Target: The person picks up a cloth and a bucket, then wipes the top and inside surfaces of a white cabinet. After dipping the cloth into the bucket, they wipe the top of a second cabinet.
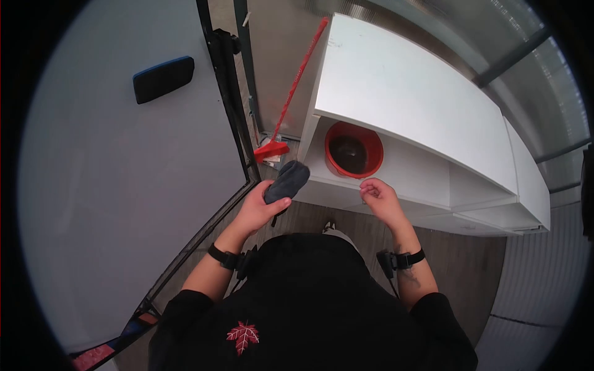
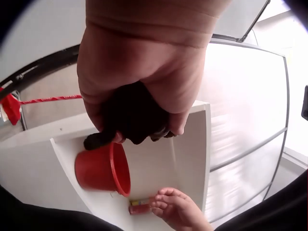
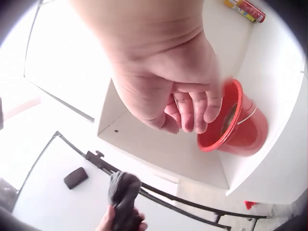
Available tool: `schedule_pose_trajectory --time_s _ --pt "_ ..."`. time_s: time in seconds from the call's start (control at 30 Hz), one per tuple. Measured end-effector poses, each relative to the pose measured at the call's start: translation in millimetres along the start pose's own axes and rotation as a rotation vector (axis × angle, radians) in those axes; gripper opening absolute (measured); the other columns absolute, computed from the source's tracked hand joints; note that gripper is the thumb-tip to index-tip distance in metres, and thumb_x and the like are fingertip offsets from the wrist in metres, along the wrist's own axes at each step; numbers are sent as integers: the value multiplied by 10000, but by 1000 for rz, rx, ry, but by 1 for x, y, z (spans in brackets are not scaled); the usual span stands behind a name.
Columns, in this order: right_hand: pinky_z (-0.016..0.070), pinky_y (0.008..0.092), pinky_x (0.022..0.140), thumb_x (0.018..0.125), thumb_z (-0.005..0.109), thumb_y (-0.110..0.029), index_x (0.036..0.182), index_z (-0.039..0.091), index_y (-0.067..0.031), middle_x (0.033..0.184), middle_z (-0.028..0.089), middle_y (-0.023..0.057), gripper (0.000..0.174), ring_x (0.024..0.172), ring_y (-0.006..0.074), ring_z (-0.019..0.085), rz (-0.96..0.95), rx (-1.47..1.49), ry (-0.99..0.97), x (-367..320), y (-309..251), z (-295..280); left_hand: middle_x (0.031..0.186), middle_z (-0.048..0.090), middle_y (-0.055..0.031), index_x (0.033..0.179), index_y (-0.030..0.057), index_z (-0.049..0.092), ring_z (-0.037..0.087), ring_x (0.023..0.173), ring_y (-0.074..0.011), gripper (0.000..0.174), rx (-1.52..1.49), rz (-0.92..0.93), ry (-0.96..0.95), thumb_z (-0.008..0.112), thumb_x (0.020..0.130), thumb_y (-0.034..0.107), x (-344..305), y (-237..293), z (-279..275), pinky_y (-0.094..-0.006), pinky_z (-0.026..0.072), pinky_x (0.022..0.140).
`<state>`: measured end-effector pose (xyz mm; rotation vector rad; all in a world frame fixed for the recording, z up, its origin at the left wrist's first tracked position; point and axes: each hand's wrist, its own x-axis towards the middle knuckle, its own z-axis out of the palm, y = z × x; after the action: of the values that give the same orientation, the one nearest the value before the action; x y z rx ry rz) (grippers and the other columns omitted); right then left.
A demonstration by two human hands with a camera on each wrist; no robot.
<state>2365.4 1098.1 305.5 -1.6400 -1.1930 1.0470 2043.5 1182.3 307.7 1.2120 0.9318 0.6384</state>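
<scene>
A dark grey cloth (image 1: 287,182) is bunched up in the left hand (image 1: 260,204), whose fingers and thumb grip it to the left of the shelf. In the left wrist view the cloth (image 2: 132,113) hangs dark under the palm. The right hand (image 1: 382,203) holds nothing, its fingers loosely bent, just below the rim of a red bucket (image 1: 374,146). Dark liquid shows inside the bucket, which stands in the white shelf's compartment. In the right wrist view the bucket (image 3: 250,130) is beside the right hand's (image 3: 168,82) fingertips, partly behind them.
A white shelf unit (image 1: 408,80) stands ahead and to the right. A whiteboard (image 1: 124,185) with a dark eraser (image 1: 163,80) is at left. A red-handled tool (image 1: 293,93) leans near the shelf's left side. A red and yellow tube (image 3: 246,10) lies inside the shelf.
</scene>
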Motion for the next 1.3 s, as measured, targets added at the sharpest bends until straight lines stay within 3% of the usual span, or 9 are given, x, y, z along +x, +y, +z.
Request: schedule_pose_trajectory --time_s 0.13,0.2,0.37,0.43,0.63,0.7,0.83,1.07,1.3 --pt "482 243 731 859 627 -35 1098 570 -26 923 609 28 246 827 86 570 127 147 -87 -27 -48 37 1027 587 -39 1223 -2 497 547 928 -100 500 -48 3 -152 736 840 213 11 13 20 -260 467 825" --pt "482 251 735 872 643 -63 1253 455 -37 991 603 51 425 863 98 575 158 410 -277 -34 -62 52 1051 586 -42 1251 -2 472 551 948 -103 478 -187 0 -351 695 874 190 12 23 31 -263 465 832" --pt "490 287 792 873 640 -32 1370 326 -62 1126 584 70 589 959 144 588 151 466 -157 -39 -79 65 1276 499 -75 1454 15 234 495 1148 -139 648 -211 -10 -566 579 907 53 8 41 48 -300 410 971" --pt "492 292 807 867 641 -23 1381 309 -60 1141 581 72 614 990 152 588 158 456 -120 -40 -79 63 1280 495 -78 1454 13 234 490 1153 -139 648 -138 40 -615 572 901 35 11 40 45 -305 405 980" --pt "487 286 856 765 580 98 1336 368 -18 1115 591 96 619 945 153 602 146 585 -15 -47 -72 58 1129 576 -58 1358 -2 383 559 1012 -115 523 99 85 -650 623 899 68 10 44 49 -282 472 874" --pt "483 267 829 729 507 131 1273 449 -8 1043 606 82 565 920 141 599 117 603 145 -45 -70 54 922 606 -25 1152 12 517 573 835 -86 358 59 74 -523 690 868 147 16 36 50 -257 483 733" --pt "468 235 728 719 486 134 1116 562 6 902 589 33 425 826 108 568 108 535 277 -49 -66 32 873 585 -11 1023 54 527 551 737 -71 247 -137 8 -291 698 849 90 20 41 45 -226 458 642" --pt "430 208 673 693 504 150 942 590 2 825 560 3 302 765 75 522 43 479 332 -59 -52 -4 902 571 -3 1047 67 516 589 811 -83 402 -228 109 -250 705 733 -96 12 64 29 -224 489 698" --pt "432 220 729 674 519 144 859 570 -1 878 536 14 240 809 94 521 -292 292 480 -59 -61 -29 1066 541 -40 1116 79 492 579 969 -128 534 -456 233 -329 692 677 -151 2 82 32 -261 492 841"
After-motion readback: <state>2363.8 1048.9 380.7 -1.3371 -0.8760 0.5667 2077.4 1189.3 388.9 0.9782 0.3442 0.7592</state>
